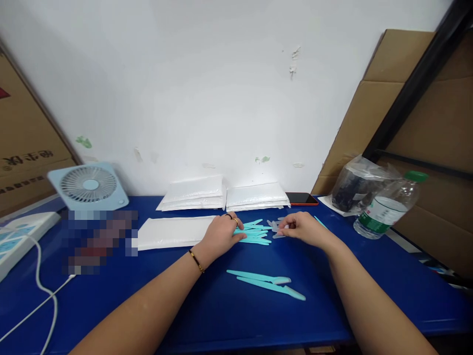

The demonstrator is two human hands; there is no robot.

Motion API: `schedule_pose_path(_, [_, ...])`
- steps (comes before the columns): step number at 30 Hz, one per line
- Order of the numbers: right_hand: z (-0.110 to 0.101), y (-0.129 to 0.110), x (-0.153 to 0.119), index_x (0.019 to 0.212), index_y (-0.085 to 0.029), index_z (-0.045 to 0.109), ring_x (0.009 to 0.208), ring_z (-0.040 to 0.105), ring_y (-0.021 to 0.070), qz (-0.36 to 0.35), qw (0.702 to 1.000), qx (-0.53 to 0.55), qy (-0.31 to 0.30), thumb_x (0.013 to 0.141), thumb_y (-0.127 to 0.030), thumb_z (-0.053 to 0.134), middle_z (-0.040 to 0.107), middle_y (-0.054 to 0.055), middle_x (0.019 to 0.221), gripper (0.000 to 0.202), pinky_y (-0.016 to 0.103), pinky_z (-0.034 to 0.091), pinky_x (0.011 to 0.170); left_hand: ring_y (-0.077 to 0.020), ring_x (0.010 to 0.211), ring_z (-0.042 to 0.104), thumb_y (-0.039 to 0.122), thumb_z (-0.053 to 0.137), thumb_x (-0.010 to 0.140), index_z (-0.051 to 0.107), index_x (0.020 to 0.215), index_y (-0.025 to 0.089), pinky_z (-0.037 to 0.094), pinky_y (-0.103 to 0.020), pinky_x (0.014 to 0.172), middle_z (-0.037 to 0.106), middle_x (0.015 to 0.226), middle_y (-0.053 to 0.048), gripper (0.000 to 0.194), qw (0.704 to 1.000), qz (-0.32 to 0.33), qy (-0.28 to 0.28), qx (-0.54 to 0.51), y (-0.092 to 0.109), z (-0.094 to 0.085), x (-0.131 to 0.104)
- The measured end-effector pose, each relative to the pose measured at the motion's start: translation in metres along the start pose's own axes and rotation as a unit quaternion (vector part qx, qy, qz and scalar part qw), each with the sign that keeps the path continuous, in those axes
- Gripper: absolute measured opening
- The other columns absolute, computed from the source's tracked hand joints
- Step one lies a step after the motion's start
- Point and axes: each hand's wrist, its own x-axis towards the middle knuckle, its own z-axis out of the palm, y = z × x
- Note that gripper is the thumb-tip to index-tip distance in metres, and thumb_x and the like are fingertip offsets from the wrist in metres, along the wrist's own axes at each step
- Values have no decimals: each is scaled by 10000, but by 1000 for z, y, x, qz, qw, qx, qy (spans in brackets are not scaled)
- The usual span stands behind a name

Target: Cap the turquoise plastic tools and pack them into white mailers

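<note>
Several turquoise plastic sticks (pixel 256 233) lie in a loose bunch on the blue table. My left hand (pixel 223 232) rests at their left end, thumb and fingers closed round the ends. Just right of the bunch are small translucent white pieces (pixel 275 228). My right hand (pixel 297 228) has its thumb and fingertips pinched at these pieces; what is between the fingertips is too small to make out. Nearer the front, two turquoise sticks with whitish tips (pixel 258 279) lie side by side. A flat white padded envelope (pixel 173 232) lies left of my left hand.
Two stacks of white envelopes (pixel 194 193) stand against the wall, with a phone (pixel 303 198) beside them. A bottle (pixel 388 209) and a bagged dark container (pixel 351 187) are at right. At left are a fan (pixel 89 185), a power strip (pixel 22 239) and a white cable.
</note>
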Motion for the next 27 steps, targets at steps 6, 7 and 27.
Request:
schedule_pose_path(6, [-3,-4,-4,740,-187,686,555,500,121,-19,1000,-14,10,752,-370,567,620,6,626,218,215,325,501,-126,701,551,472,659,692,660,816,235,377,-217,583,603,819,12,267,974,116,-160,-112,17,-3,-15])
schedule_pose_path(7, [-3,-7,-5,745,-185,686,557,498,121,-26,1000,-4,-7,758,-375,561,620,8,630,228,213,325,498,-120,678,548,450,662,695,663,795,232,368,-213,560,608,793,14,240,970,112,-179,-118,20,-2,-17])
schedule_pose_path(27, [-9,2,0,743,-172,700,571,508,131,27,996,-21,85,720,-434,585,636,22,648,287,229,336,514,-152,779,558,504,624,713,623,914,225,406,-239,669,594,910,-12,344,987,94,-81,-105,19,-2,-14])
